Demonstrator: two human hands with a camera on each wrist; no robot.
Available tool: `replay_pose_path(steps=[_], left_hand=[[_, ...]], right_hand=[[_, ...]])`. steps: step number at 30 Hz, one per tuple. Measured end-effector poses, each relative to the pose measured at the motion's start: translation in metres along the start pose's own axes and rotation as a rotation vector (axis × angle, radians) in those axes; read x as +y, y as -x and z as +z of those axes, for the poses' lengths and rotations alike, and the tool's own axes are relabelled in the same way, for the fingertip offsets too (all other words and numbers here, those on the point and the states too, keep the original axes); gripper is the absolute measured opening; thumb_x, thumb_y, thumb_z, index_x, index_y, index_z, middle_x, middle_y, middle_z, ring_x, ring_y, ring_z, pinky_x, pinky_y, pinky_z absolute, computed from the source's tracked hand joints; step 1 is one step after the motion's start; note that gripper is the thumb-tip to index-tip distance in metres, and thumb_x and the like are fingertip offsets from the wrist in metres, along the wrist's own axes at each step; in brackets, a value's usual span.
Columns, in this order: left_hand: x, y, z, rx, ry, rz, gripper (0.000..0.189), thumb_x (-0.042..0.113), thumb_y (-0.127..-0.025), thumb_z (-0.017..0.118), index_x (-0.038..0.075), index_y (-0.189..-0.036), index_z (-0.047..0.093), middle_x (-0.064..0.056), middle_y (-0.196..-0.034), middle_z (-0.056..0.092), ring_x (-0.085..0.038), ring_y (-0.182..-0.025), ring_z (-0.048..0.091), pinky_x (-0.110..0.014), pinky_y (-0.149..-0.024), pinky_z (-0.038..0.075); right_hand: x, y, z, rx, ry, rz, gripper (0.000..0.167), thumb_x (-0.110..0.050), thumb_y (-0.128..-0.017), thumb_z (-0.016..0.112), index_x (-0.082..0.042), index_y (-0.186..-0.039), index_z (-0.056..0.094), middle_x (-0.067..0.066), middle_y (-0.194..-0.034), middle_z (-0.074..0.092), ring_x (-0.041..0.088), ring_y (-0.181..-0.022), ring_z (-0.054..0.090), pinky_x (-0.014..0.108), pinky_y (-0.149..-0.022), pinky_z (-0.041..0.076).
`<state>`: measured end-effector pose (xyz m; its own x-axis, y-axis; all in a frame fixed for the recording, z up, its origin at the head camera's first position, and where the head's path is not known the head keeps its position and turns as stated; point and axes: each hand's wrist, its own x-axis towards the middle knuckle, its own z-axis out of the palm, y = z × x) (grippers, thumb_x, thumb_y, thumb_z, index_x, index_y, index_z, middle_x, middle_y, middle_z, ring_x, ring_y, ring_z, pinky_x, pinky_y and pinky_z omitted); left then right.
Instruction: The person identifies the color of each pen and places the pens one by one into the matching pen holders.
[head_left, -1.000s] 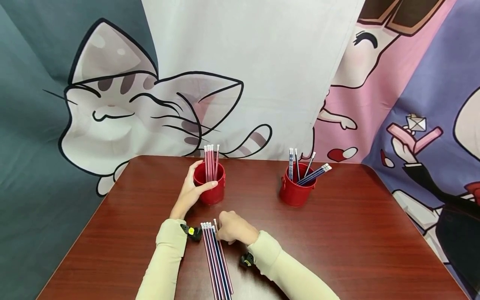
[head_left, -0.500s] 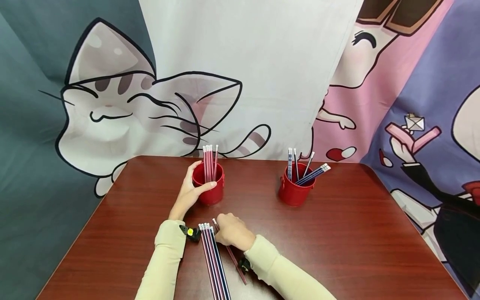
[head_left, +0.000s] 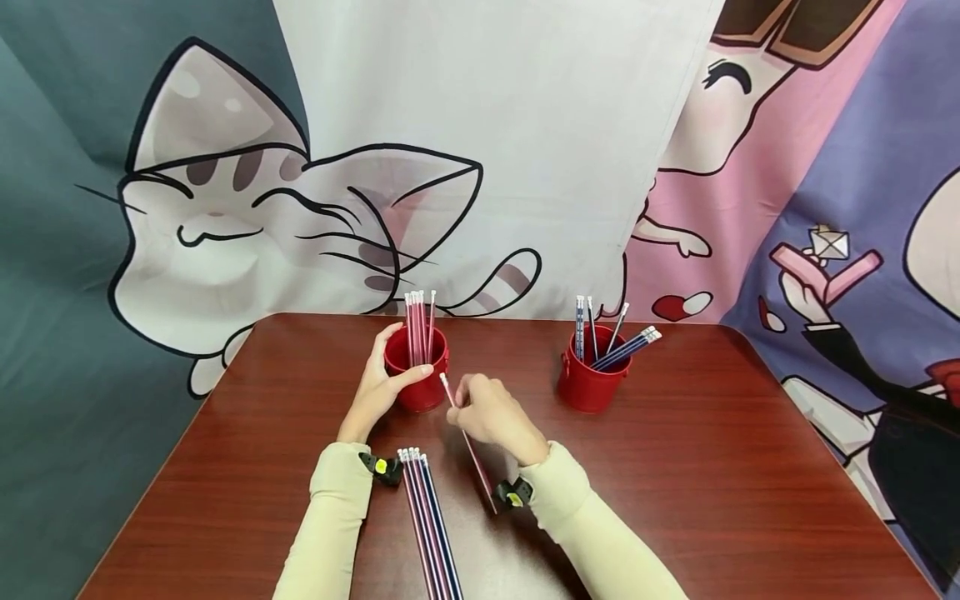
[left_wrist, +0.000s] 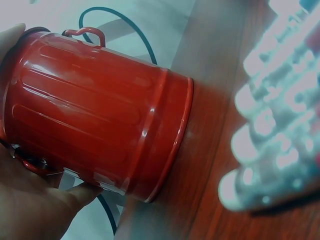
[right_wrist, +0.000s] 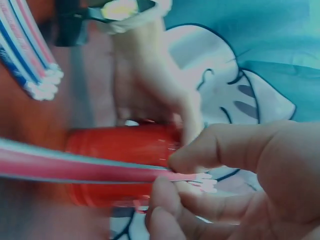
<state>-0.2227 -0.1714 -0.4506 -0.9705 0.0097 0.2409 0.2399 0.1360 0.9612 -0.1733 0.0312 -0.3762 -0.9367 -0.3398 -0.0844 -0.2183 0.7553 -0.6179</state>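
My left hand [head_left: 372, 392] grips the left red bucket [head_left: 425, 395], thumb across its front and fingers round its far left side. Several pink pencils [head_left: 417, 333] stand in that bucket, white eraser ends up. In the left wrist view the bucket's ribbed wall [left_wrist: 85, 95] fills much of the frame. My right hand [head_left: 498, 417] pinches one pink pencil [head_left: 480, 471] between thumb and fingers, just right of and nearer than the bucket. The pencil is tilted, its white end toward the bucket. In the right wrist view the pink pencil [right_wrist: 90, 167] crosses before the bucket.
A row of pink and dark blue pencils [head_left: 431, 525] lies on the brown table [head_left: 712, 467] between my forearms. A second red bucket [head_left: 590, 390] at the right holds several dark blue pencils [head_left: 624, 353]. A printed cloth [head_left: 510, 125] hangs behind the table.
My right hand has drawn one pink pencil off the right side of the row and carried it forward toward the left bucket. The left hand stays on that bucket.
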Motion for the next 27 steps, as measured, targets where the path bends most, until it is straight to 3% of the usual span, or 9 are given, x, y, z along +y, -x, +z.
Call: replay_pose_path(steps=[5, 11, 15, 21, 27], left_hand=[[0.001, -0.001, -0.001, -0.007, 0.001, 0.014, 0.081, 0.028, -0.075, 0.075, 0.025, -0.14, 0.028, 0.0, -0.131, 0.043, -0.021, -0.12, 0.039, -0.047, -0.097, 0.038], [0.012, 0.003, -0.002, -0.025, 0.022, -0.034, 0.081, 0.026, -0.075, 0.075, 0.023, -0.14, 0.027, -0.001, -0.132, 0.042, -0.02, -0.121, 0.038, -0.045, -0.097, 0.038], [0.022, 0.007, -0.002, -0.046, 0.035, -0.029, 0.082, 0.022, -0.077, 0.073, 0.016, -0.142, 0.024, -0.008, -0.135, 0.04, -0.027, -0.123, 0.036, -0.047, -0.096, 0.039], [0.009, 0.0, -0.004, -0.033, 0.021, -0.012, 0.08, 0.024, -0.076, 0.074, 0.022, -0.14, 0.027, -0.002, -0.133, 0.042, -0.022, -0.122, 0.037, -0.045, -0.095, 0.04], [0.0, -0.001, -0.004, -0.024, -0.001, -0.013, 0.082, 0.031, -0.073, 0.076, 0.027, -0.139, 0.027, 0.004, -0.132, 0.042, -0.018, -0.121, 0.038, -0.045, -0.094, 0.042]], right_hand=[[-0.01, -0.006, -0.018, 0.175, -0.125, -0.144, 0.007, -0.017, -0.076, 0.062, -0.018, -0.078, 0.055, -0.004, -0.065, 0.055, 0.01, -0.059, 0.052, 0.026, -0.052, 0.043], [-0.022, -0.018, -0.03, 0.488, -0.4, -0.452, 0.006, -0.009, -0.081, 0.06, -0.009, -0.087, 0.059, -0.001, -0.073, 0.06, 0.009, -0.066, 0.054, 0.023, -0.058, 0.048], [-0.031, -0.028, -0.036, 0.638, -0.487, -0.601, 0.007, -0.006, -0.083, 0.061, -0.005, -0.09, 0.058, 0.004, -0.074, 0.061, 0.012, -0.065, 0.056, 0.025, -0.055, 0.048], [-0.052, -0.032, -0.046, 0.717, -0.499, -0.682, 0.008, 0.003, -0.083, 0.059, 0.004, -0.09, 0.057, 0.012, -0.075, 0.06, 0.019, -0.063, 0.059, 0.032, -0.053, 0.05], [-0.059, -0.032, -0.049, 0.742, -0.471, -0.674, 0.008, 0.004, -0.083, 0.056, 0.006, -0.091, 0.055, 0.014, -0.078, 0.06, 0.022, -0.065, 0.06, 0.03, -0.057, 0.052]])
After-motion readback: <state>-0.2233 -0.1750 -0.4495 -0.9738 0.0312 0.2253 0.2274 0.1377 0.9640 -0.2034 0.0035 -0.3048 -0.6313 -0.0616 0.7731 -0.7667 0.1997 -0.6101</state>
